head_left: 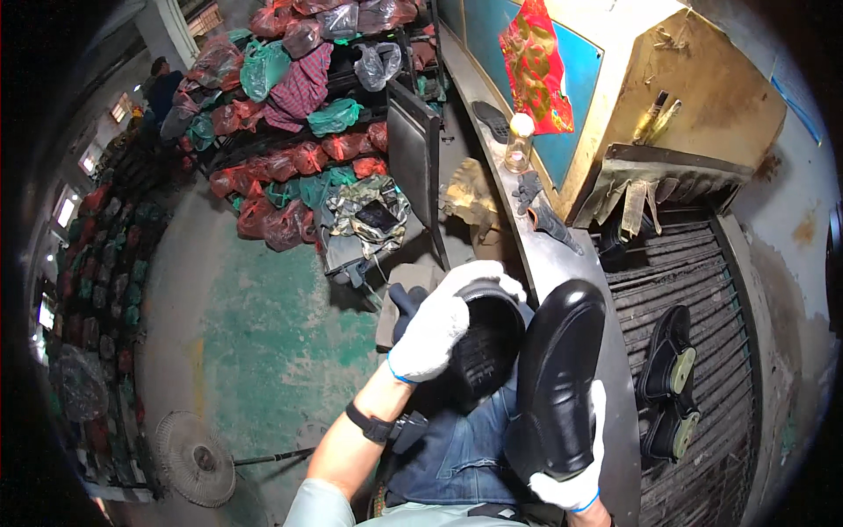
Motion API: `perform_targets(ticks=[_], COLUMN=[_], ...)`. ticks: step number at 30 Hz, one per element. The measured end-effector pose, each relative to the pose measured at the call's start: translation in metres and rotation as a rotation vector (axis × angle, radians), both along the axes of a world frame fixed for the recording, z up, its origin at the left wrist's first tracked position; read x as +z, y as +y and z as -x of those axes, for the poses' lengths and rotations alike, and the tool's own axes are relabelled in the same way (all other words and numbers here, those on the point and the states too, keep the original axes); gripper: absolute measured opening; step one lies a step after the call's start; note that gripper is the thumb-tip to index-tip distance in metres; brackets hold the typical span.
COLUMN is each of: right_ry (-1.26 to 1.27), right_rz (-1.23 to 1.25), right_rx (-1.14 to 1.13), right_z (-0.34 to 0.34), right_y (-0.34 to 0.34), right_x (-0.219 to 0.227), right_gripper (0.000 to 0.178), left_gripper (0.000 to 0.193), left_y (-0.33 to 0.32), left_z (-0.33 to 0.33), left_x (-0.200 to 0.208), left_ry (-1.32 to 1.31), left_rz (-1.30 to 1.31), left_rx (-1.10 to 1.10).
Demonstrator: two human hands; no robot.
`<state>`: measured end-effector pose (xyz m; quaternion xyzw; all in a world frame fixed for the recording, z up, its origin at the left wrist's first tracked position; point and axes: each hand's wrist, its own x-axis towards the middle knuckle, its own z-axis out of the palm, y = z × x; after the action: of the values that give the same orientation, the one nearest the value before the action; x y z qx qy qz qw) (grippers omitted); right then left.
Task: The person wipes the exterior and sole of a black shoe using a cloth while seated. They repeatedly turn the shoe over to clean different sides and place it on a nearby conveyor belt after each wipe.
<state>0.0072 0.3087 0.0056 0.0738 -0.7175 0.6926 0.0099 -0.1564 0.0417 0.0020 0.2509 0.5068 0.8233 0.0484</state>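
My left hand (pixel 443 325), in a white glove, is closed around the rim of a black shoe sole (pixel 492 338), whose hollow inside faces up. My right hand (pixel 575 457), gloved as well, grips a black leather shoe (pixel 562 369) by its lower end, its smooth upper turned toward me. The two pieces are held side by side over my lap, the shoe to the right of the sole. Part of the sole's lower end is in shadow against my jeans.
Along my right runs a metal ledge (pixel 562 263) bearing a dark glove (pixel 544 215), a bottle (pixel 518 145) and another sole (pixel 490 121). Beyond it, black shoes (pixel 667 360) lie on a slatted conveyor (pixel 632 299) below a machine housing (pixel 685 97). A fan (pixel 198 457) stands left; bagged shelves rise behind.
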Motion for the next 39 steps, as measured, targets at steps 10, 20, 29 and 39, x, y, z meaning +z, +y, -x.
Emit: perform_targets(ticks=[10, 20, 29, 39], right_ry=[-0.01, -0.002, -0.007, 0.442], right_rz=[-0.228, -0.176, -0.07, -0.524], right_rx=[0.226, 0.27, 0.327, 0.108], right_z=[-0.025, -0.02, -0.004, 0.037], right_y=[0.003, 0.0, -0.001, -0.031], right_x=[-0.013, -0.026, -0.049, -0.076], right_gripper=[0.138, 0.133, 0.132, 0.119], left_gripper=[0.091, 0.111, 0.123, 0.095], left_y=[-0.001, -0.007, -0.012, -0.035], left_z=[-0.024, -0.026, -0.029, -0.027], left_x=[-0.009, 0.003, -0.001, 0.083], left_ry=[-0.138, -0.205, -0.118, 0.179], left_rz=[0.0, 0.032, 0.166, 0.473], left_rx=[-0.072, -0.134, -0.063, 0.019])
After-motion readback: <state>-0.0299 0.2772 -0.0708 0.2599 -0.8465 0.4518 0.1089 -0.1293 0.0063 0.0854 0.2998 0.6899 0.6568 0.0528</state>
